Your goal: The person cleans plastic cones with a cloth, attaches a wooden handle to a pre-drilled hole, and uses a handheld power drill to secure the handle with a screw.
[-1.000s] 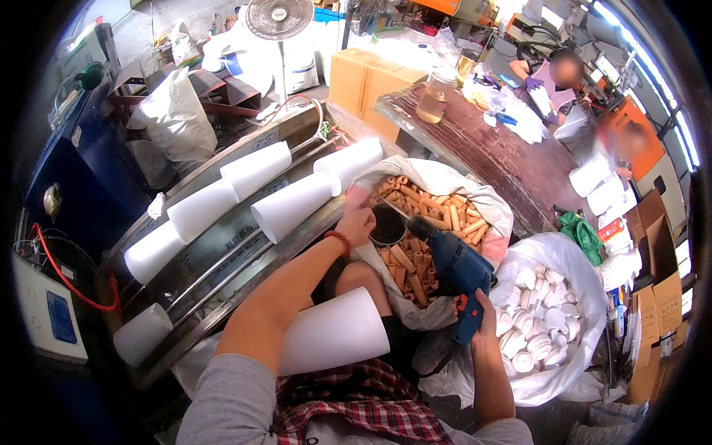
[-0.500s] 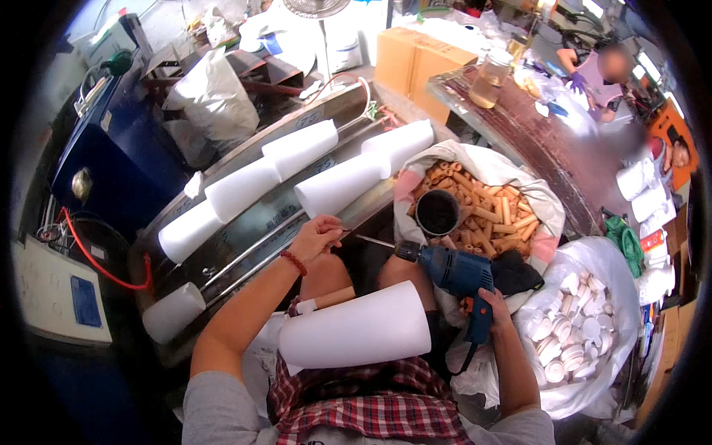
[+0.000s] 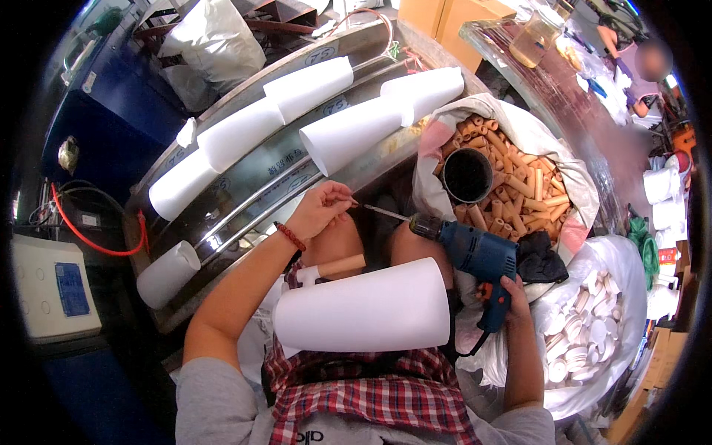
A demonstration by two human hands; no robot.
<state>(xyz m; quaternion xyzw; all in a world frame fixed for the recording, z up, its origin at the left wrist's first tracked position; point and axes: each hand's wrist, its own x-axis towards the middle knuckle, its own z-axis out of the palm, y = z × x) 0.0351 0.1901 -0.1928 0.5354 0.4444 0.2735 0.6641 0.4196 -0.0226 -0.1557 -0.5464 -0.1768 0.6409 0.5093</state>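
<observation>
The left hand (image 3: 320, 211) is almost closed and pinches a thin piece (image 3: 354, 202), too small to name, near the bit (image 3: 386, 213) of the drill (image 3: 478, 250). The right hand (image 3: 513, 298) wraps around its handle. A cone (image 3: 363, 308) lies between the hands, nearer the body than the left one. Beyond the right hand, a sack (image 3: 552, 137) holds tubes (image 3: 538, 184) and a cup (image 3: 467, 175).

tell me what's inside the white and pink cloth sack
Tan tubes, with a dark round container among them. Whatever lies beneath them is covered, and the blue drill hides part of the sack.
</observation>
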